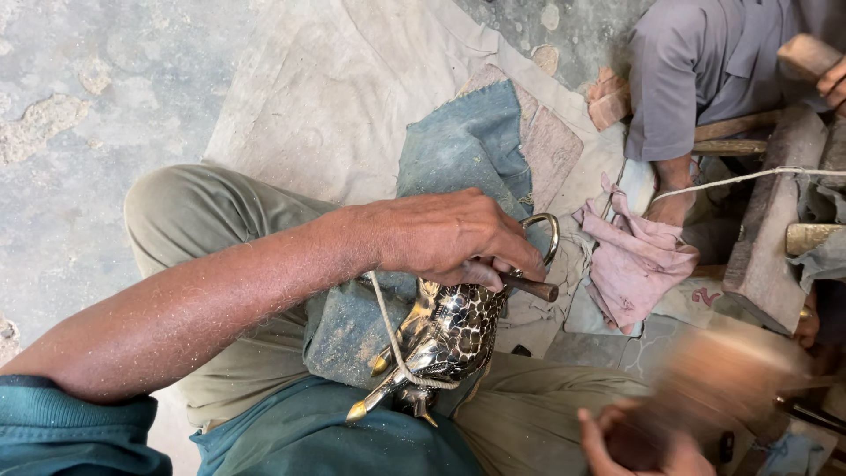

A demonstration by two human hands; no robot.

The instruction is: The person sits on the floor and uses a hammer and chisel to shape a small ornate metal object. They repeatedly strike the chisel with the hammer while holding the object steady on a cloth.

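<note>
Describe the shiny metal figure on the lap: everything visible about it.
The metal figure looks like polished silvery metal with a dark scale-like pattern on its body and brass-coloured tips on its pointed parts. A curved loop rises at its upper end. It lies tilted on a dusty blue cloth across the person's lap. A pale cord is wrapped round it. The left hand rests on top, pressing a dark-handled tool against it. The right hand is blurred.

A pink rag is crumpled on a pale sheet spread over the concrete floor. A co-worker's grey sleeve is seen beside a taut white cord.
</note>
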